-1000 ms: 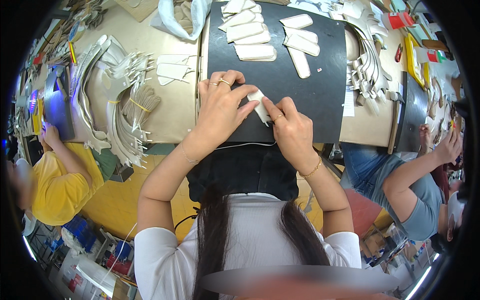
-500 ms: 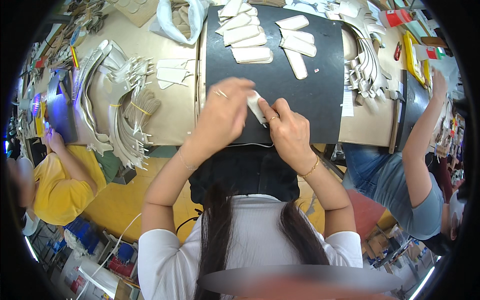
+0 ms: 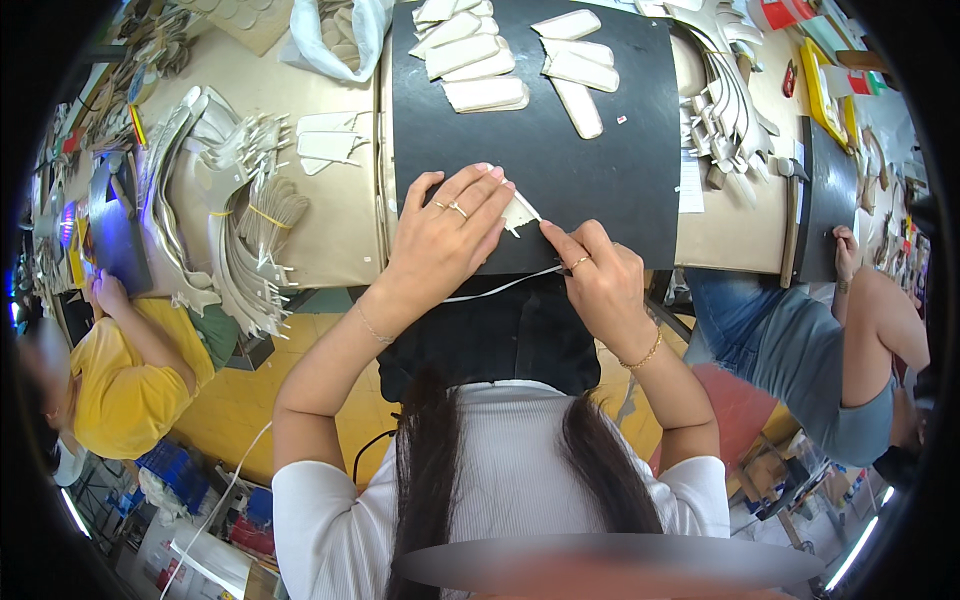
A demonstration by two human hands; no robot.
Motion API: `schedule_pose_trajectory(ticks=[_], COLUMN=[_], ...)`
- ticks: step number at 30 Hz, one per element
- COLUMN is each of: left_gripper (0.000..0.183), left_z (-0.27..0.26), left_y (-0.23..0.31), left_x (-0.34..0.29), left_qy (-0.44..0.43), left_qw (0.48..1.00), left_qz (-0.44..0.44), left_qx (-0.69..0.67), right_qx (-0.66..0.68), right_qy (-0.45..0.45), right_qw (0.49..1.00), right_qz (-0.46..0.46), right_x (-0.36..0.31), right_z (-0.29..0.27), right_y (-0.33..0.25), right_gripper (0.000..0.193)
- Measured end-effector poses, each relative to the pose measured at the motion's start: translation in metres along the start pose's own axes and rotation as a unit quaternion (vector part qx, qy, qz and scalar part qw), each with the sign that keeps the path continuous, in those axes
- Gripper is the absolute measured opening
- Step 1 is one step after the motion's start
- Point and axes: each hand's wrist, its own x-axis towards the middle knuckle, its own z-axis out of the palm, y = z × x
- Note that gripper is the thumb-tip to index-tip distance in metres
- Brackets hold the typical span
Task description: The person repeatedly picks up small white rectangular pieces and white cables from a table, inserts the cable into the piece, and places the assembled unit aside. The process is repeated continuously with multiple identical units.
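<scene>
We have the left hand (image 3: 450, 232) laid over a white tab (image 3: 520, 213), its middle fingers stretched out side by side and the little finger spread away from them. The tab lies on the black mat (image 3: 630, 180) near its front edge, partly hidden under that hand, its lower right end showing. Our right hand (image 3: 605, 275) comes in from the right, fingers bent, the index fingertip at the tab's corner; we cannot tell whether thumb and index pinch it.

Farther up the mat we see a left pile (image 3: 478, 62) and a smaller right pile (image 3: 580, 68) of similar white tabs. On the counter (image 3: 350, 230) to our left lie pale straps (image 3: 240, 275), a banded brown bundle (image 3: 272, 213) and flat pieces (image 3: 327, 140). A bag (image 3: 303, 32) stands beyond them. More straps (image 3: 722, 110) lie right of the mat.
</scene>
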Motion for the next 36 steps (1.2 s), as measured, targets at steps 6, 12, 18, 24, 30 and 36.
schedule_pose_trajectory(ticks=[6,12,18,24,30,36], left_gripper=[0.045,0.045,0.039,0.031,0.022,0.019], left_z=[0.003,-0.005,-0.013,-0.019,-0.027,-0.052], left_y=[0.0,0.001,-0.013,-0.01,0.006,0.018], left_x=[-0.001,0.006,0.026,0.025,0.015,0.008], left_qy=[-0.012,-0.043,-0.064,-0.054,-0.038,0.02], left_qw=[1.0,0.999,0.993,0.986,0.952,0.968], left_qz=[0.008,-0.007,-0.042,-0.089,-0.187,-0.144], left_qx=[0.026,0.012,-0.09,-0.13,-0.241,-0.204], right_qx=[-0.015,-0.06,0.003,0.12,0.143,0.132], right_qy=[-0.015,-0.063,-0.121,-0.05,-0.035,-0.094], right_qw=[1.0,0.996,0.992,0.965,0.971,0.967], right_qz=[-0.002,-0.001,0.046,0.228,0.187,0.196], right_x=[0.0,0.003,0.009,0.01,0.015,0.025], right_z=[-0.001,-0.008,-0.025,-0.034,-0.041,-0.06], right_y=[-0.001,-0.008,-0.003,-0.005,-0.02,-0.034], right_gripper=[0.036,0.044,0.033,0.046,0.041,0.032])
